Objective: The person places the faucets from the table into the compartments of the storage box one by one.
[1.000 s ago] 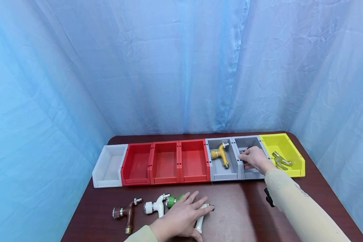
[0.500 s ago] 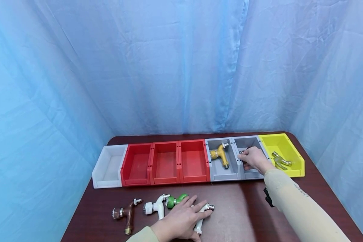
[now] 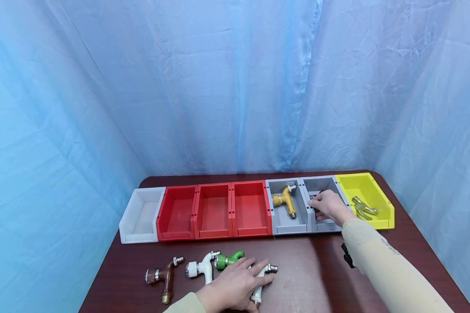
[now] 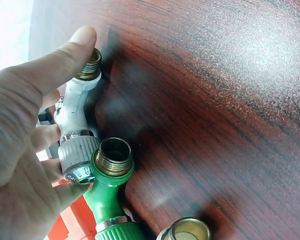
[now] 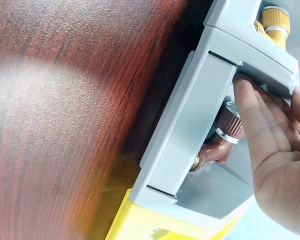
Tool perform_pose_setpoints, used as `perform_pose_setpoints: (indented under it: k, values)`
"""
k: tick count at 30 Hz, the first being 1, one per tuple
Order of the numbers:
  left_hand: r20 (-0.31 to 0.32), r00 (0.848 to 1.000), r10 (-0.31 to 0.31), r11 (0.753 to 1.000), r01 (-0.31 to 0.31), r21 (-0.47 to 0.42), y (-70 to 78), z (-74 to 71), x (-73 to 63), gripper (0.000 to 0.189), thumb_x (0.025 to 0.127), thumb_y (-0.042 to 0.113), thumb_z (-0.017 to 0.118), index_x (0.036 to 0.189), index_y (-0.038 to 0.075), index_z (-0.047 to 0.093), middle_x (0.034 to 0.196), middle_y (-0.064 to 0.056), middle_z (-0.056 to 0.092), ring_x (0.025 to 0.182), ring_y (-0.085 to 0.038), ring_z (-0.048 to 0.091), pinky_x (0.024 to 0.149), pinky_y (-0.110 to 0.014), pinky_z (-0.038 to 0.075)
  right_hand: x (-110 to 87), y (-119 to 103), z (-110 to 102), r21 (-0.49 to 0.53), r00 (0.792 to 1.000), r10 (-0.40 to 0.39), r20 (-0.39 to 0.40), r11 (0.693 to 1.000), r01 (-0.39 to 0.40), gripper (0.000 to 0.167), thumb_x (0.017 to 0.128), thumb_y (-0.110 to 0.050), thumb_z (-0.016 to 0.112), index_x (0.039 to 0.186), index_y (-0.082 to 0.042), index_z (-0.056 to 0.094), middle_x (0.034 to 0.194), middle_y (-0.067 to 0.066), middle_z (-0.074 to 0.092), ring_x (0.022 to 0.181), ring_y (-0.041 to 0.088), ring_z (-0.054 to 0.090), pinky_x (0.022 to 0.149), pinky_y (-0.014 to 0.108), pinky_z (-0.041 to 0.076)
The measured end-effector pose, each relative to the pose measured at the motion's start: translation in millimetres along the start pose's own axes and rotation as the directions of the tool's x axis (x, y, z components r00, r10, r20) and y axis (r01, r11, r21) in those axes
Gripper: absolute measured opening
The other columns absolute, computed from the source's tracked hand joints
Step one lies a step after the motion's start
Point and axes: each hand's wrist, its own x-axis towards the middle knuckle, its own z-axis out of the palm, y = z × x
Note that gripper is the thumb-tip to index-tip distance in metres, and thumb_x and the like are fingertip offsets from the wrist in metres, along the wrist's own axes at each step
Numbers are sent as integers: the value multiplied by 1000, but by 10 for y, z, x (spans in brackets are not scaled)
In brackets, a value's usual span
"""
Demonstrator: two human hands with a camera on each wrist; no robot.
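Note:
My left hand [image 3: 235, 280] lies over a white faucet [image 3: 260, 282] on the table, fingers spread. In the left wrist view, its thumb is by the brass threaded end, with the other fingers along the far side. A green faucet [image 3: 229, 259] sits just beyond that hand, partly covered. My right hand [image 3: 330, 205] reaches into the right grey bin [image 5: 190, 125] and pinches its left side wall between thumb and fingers. Inside this bin lies a reddish-brown faucet [image 5: 222, 145], mostly hidden in the head view.
Another white faucet [image 3: 205, 266] and a brown faucet [image 3: 165, 278] lie at left. In the bin row, a yellow faucet [image 3: 286, 201] is in the left grey bin and a brass-coloured faucet [image 3: 363, 208] in the yellow bin [image 3: 387, 213]. Red bins [image 3: 213, 232] and a white bin [image 3: 139, 238] continue leftward.
My left hand has shifted slightly back toward me, showing more of the green faucet and of the white faucet under it. The right hand has stayed at the grey bin.

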Motion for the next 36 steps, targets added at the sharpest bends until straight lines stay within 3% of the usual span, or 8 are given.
perform_pose_setpoints:
  k: [7,14,23,36]
  values:
    - [-25,999,39,999,-39,18,-14,-11,6,77,78,63,80,146,36,55,155,-3,48,118,-18,60,103,-39,51,8,-9,3,-5,1000,4,1,1000,-4,24,103,-18,61,94,2,69,82,12,63,72,21,69,64,35,63]
    - [-61,997,44,992,-36,117,-9,3,26,77,74,71,78,139,33,64,151,-2,53,109,-16,61,98,-35,52,-14,-12,6,-4,1000,-5,4,1000,5,23,103,-17,61,97,4,69,82,12,63,73,21,69,64,35,63]
    - [-121,992,32,976,-5,219,-10,2,19,79,73,76,75,137,32,64,150,-2,52,108,-17,60,97,-37,53,14,-3,-3,-19,1000,10,8,1000,-10,25,103,-20,61,98,3,71,82,11,61,73,22,69,65,35,63]
    - [-112,993,-31,994,42,105,-135,-162,115,77,80,66,76,143,25,61,158,-7,43,122,-24,57,107,-40,49,12,3,-4,-4,1000,5,9,1000,-5,24,103,-19,61,94,2,69,83,13,62,73,23,69,65,35,63]
